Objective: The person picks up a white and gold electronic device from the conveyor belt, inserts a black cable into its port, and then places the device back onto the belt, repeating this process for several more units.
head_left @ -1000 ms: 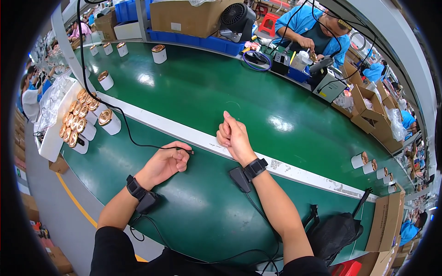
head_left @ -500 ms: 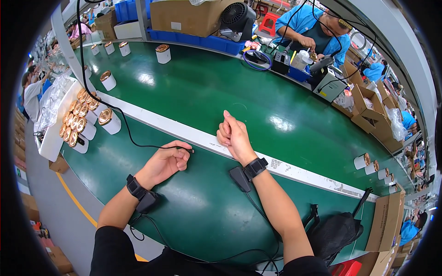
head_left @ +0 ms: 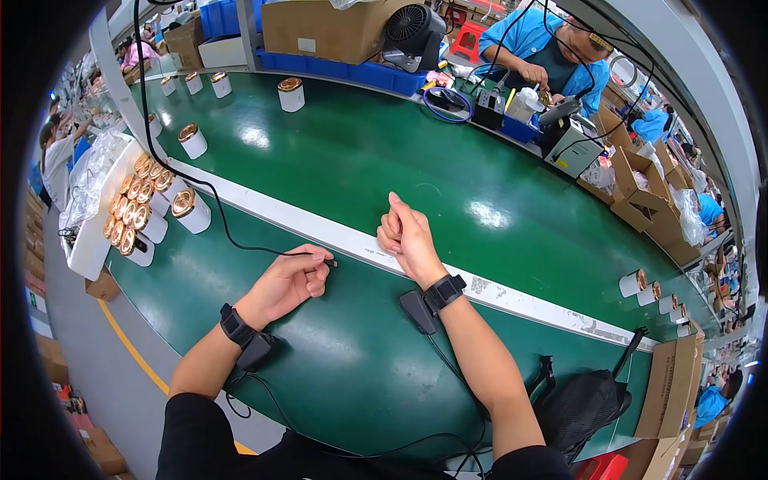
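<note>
My left hand [head_left: 286, 286] is closed around the end of a black cable [head_left: 232, 242], whose small plug pokes out beyond the fingertips. That cable hangs from above at the upper left and curves down across the green worktop [head_left: 344, 352]. My right hand [head_left: 406, 240] is curled into a loose fist above the white rail [head_left: 320, 230], with nothing visible in it. To the left of my left hand, a white jar with a copper-coloured lid [head_left: 191, 211] stands on the worktop. Beside it is a cluster of similar jars [head_left: 136, 210], next to a white foam box [head_left: 90, 254].
Beyond the rail, a green conveyor belt [head_left: 360, 152] carries white jars [head_left: 291, 94] at far left and more [head_left: 632, 283] at right. A black bag [head_left: 580, 412] and cardboard box [head_left: 670, 384] sit at near right. Across the belt, a person in blue [head_left: 512, 52] works near a black fan [head_left: 413, 36].
The jars on the conveyor belt have shifted slightly to the right. Both my hands, the cable and the jars on the near worktop look the same.
</note>
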### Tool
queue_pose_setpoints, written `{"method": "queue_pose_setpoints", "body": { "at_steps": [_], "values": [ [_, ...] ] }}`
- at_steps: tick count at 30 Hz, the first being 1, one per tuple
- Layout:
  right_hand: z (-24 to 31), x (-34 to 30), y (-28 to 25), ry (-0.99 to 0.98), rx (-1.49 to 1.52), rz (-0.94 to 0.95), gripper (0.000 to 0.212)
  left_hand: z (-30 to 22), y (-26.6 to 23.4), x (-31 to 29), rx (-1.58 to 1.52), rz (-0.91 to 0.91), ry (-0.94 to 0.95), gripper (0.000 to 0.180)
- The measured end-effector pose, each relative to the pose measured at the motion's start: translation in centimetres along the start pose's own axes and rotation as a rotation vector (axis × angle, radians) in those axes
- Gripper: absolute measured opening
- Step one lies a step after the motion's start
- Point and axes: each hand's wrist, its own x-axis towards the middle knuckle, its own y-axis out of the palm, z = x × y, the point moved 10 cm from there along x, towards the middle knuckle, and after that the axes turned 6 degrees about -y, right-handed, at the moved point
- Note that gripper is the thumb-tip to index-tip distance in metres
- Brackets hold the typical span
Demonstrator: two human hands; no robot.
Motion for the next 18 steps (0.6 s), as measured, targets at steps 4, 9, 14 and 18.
{"method": "queue_pose_setpoints", "body": {
  "at_steps": [4, 9, 14, 18],
  "values": [
    [-0.02, 0.04, -0.07, -0.003, -0.003, -0.003, 0.051, -0.06, 0.0, 0.06, 0.007, -0.004, 0.0, 0.016],
    [0.07, 0.11, -0.14, -0.013, -0.012, 0.007, 0.051, -0.05, -0.05, 0.16, 0.018, -0.007, 0.007, 0.016],
    [0.04, 0.07, -0.11, -0.006, -0.015, 0.005, 0.051, -0.05, 0.04, 0.15, 0.022, -0.013, 0.002, 0.016],
    [-0.01, 0.03, -0.15, -0.008, -0.022, 0.004, 0.051, -0.01, 0.02, 0.13, 0.017, -0.019, 0.001, 0.016]
  ]
}}
